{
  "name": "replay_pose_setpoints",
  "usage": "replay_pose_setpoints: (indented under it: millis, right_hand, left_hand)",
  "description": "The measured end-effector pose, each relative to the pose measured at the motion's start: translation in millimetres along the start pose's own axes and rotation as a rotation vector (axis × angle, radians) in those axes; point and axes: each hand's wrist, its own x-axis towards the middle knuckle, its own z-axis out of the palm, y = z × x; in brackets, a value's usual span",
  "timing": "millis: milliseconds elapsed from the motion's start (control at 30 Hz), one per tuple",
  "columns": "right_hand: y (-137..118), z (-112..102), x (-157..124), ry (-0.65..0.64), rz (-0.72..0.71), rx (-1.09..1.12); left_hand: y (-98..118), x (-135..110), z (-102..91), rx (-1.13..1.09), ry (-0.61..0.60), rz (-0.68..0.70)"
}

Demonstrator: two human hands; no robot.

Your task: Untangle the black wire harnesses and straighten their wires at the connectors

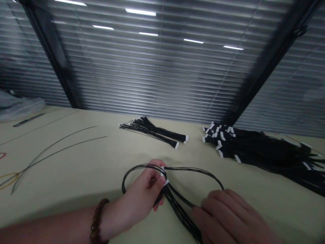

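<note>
My left hand is closed, thumb and fingers pinching a black wire harness by its white connectors. A loop of thin black wires curves out over the back of this hand. More wires run down and right from the connectors in a loose bundle. My right hand, a little blurred, is closed at the lower right. A strand of the black wires arcs from the left hand into its fingers, and its fingertips are mostly hidden.
Behind my hands, a small batch of black wires with white connectors lies on the pale table. A larger harness pile is at right. Loose dark wires and a plastic bag lie left. Window blinds back the table.
</note>
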Motion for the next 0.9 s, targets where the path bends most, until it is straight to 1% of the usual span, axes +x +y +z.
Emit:
replay_pose_setpoints:
  millis: [67, 100, 200, 267, 367, 467, 533, 667, 900]
  right_hand:
    - [-1, 10, 12, 0.003, 0.109, 0.079]
    - [-1, 16, 17, -0.023, 0.141, 0.147]
    - [5, 37, 29, -0.162, 0.151, 0.376]
    - [10, 46, 32, -0.211, 0.167, 0.447]
    - [15, 47, 32, -0.232, 0.267, 0.502]
    - [17, 41, 30, -0.257, 0.368, 0.576]
    - [17, 37, 29, -0.268, 0.413, 0.616]
    - [17, 33, 29, -0.268, 0.47, 0.674]
    - [11, 33, 29, -0.245, 0.504, 0.691]
  left_hand:
    - [-2, 0, 1.2, 0.05, -0.02, 0.007]
    - [-3, -1, 1.9, 0.076, -0.032, 0.007]
    - [-8, -3, 3.2, 0.104, -0.078, -0.008]
    - [-9, -4, 2.8, 0.083, -0.147, -0.014]
    - [-6, -4, 1.3, 0.054, -0.267, -0.037]
    - [0, -2, 0.8, 0.029, -0.314, -0.089]
    - [3, -2, 1.4, 0.02, -0.299, -0.118]
    - [5, -4, 3.6, 0.008, -0.214, -0.184]
    - [13, -9, 7.7, -0.055, -0.134, -0.291]
